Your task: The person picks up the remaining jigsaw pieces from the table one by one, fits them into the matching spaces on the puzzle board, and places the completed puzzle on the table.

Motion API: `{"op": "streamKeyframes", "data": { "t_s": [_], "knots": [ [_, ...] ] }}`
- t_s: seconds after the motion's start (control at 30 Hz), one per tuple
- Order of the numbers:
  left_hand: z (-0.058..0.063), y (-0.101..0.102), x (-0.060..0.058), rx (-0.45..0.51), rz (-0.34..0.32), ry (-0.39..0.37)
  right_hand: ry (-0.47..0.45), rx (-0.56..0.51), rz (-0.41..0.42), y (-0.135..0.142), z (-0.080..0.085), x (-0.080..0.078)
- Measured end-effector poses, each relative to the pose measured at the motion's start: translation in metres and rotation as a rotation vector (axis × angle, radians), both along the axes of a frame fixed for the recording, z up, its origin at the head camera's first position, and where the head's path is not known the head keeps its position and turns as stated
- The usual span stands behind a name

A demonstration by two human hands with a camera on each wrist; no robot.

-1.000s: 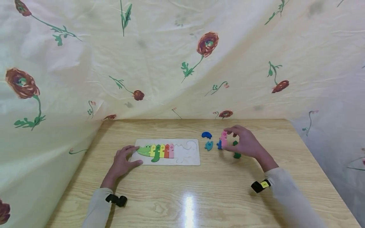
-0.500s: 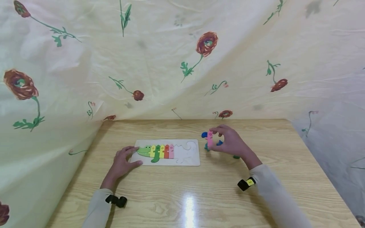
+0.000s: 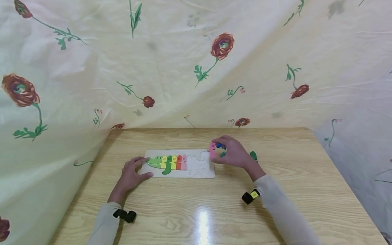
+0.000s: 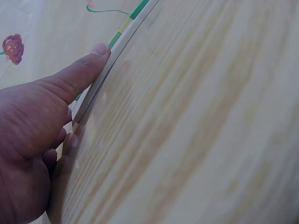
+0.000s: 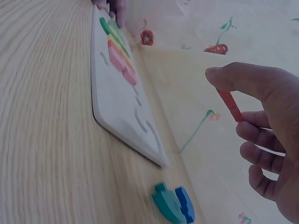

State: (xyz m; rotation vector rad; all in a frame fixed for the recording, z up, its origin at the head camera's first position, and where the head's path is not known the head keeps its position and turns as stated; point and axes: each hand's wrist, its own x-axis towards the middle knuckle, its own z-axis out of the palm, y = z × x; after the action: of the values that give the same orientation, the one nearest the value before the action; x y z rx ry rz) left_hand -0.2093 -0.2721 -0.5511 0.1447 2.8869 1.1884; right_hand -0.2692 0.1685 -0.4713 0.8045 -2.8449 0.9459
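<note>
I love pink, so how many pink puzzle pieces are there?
2: a pink piece pinched by the right hand, a second pink piece on the board. Others could be hidden behind the hand.

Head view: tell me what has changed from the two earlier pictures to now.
The right hand has moved left, carrying the pinched pink piece to the right end of the board. Nothing was taken up or let go. The left hand stays at the board's left end, and the fitted crocodile pieces are as they were.
</note>
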Motion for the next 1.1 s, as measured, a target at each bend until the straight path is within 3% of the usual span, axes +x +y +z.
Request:
{"op": "streamKeyframes", "data": {
  "t_s": [0.8,1.1],
  "knots": [
    [0.000,0.001,-0.004,0.009,0.012,-0.001,-0.066,-0.050,0.081,-0.059,-0.021,-0.009],
    [0.002,0.003,-0.004,0.016,0.015,-0.002,-0.111,-0.021,0.051,-0.069,-0.035,-0.012]
  ]
}}
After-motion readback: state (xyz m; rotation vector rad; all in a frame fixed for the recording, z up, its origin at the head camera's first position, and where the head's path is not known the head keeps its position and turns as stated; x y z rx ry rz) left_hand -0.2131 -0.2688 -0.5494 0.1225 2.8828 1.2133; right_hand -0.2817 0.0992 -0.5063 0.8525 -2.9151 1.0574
